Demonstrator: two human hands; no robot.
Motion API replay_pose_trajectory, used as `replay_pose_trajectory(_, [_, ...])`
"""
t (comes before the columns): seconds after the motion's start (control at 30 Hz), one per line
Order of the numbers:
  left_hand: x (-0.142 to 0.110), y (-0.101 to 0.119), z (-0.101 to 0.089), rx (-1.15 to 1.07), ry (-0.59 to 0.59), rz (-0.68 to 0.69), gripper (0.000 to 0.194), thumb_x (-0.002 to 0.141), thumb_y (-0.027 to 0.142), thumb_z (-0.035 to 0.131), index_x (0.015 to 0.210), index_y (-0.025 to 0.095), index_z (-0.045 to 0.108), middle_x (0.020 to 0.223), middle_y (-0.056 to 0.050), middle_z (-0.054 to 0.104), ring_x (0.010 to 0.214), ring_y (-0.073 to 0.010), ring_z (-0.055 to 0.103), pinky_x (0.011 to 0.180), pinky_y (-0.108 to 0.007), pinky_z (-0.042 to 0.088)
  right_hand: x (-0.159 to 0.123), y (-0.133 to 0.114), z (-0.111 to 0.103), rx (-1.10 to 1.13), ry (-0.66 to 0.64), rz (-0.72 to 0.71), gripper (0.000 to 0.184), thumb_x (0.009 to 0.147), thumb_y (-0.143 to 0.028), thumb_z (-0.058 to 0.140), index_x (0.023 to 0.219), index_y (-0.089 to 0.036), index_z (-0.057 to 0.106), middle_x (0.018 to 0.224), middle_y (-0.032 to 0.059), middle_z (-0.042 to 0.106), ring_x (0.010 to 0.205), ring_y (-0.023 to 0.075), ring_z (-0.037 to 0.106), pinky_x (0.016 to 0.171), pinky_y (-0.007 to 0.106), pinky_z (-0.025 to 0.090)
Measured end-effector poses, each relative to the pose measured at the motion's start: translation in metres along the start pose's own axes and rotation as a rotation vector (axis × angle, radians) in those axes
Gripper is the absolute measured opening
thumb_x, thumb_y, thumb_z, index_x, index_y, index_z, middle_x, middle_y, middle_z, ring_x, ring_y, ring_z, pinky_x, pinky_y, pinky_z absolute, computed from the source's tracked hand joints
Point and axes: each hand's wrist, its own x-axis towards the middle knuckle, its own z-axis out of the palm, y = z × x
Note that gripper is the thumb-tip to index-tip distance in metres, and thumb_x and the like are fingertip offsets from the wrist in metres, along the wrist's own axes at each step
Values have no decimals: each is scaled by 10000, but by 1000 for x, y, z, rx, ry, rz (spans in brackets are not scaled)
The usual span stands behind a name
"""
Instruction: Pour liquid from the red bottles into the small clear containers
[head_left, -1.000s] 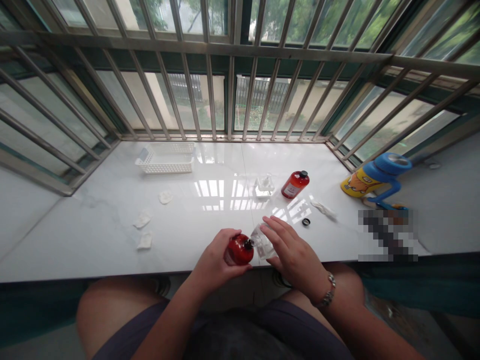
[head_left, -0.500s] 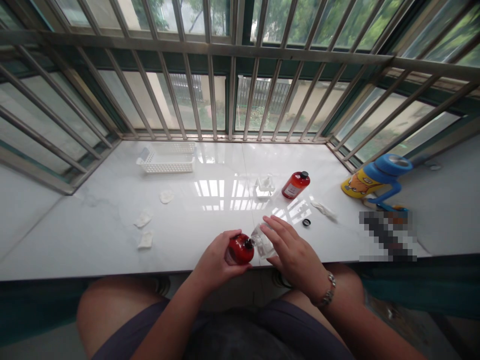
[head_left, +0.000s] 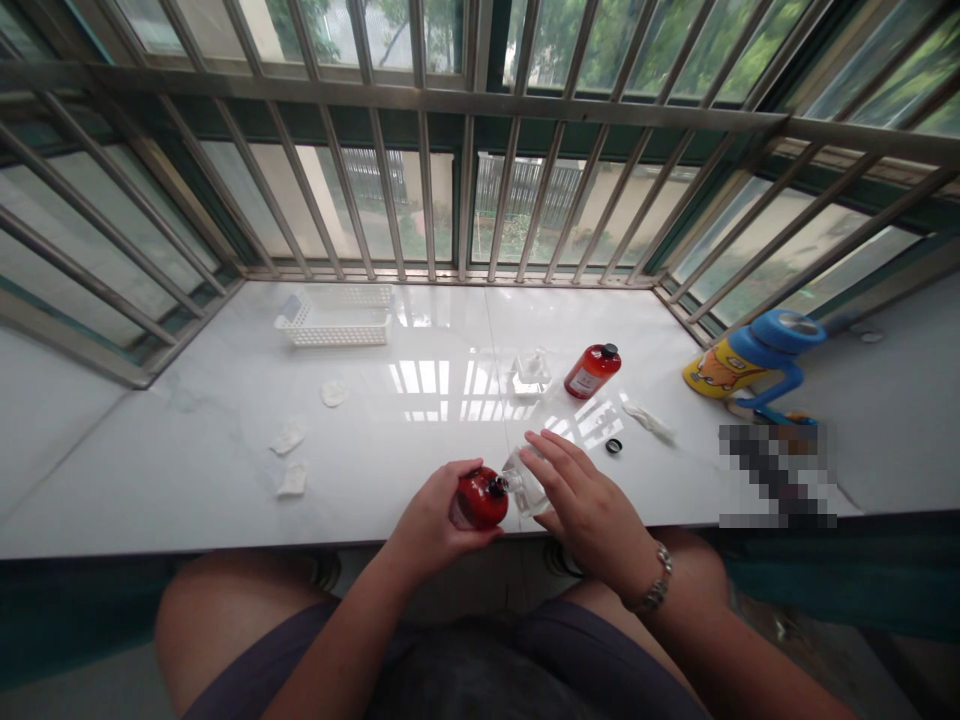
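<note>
My left hand [head_left: 431,520] is wrapped round a small red bottle [head_left: 482,499], tipped so that its open black neck points into a small clear container [head_left: 523,482]. My right hand [head_left: 585,505] grips that clear container at the near edge of the white marble sill [head_left: 225,480]. A loose black cap [head_left: 613,445] lies just beyond my right hand. A second red bottle [head_left: 592,371] with a black cap lies further back, beside a small clear glass dish [head_left: 531,369].
A white slatted basket [head_left: 336,316] stands at the back left. Three crumpled white pads [head_left: 291,436] lie on the left, and another white wad [head_left: 646,418] on the right. A yellow and blue bottle [head_left: 750,357] lies at the far right. Metal window bars [head_left: 465,190] close the back.
</note>
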Motion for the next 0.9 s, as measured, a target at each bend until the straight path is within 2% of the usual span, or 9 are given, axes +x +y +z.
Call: replay_pose_trajectory(0.9, [1, -2, 1, -21, -5, -9, 855, 679, 311, 1019, 1410, 290, 575, 1380, -85, 698, 1275, -310, 689, 1120, -487, 557, 2, 0, -4, -60, -26, -29, 788, 817, 15, 695, 1561, -126, 475, 1598, 220, 540, 1505, 401, 481, 1175, 615, 540])
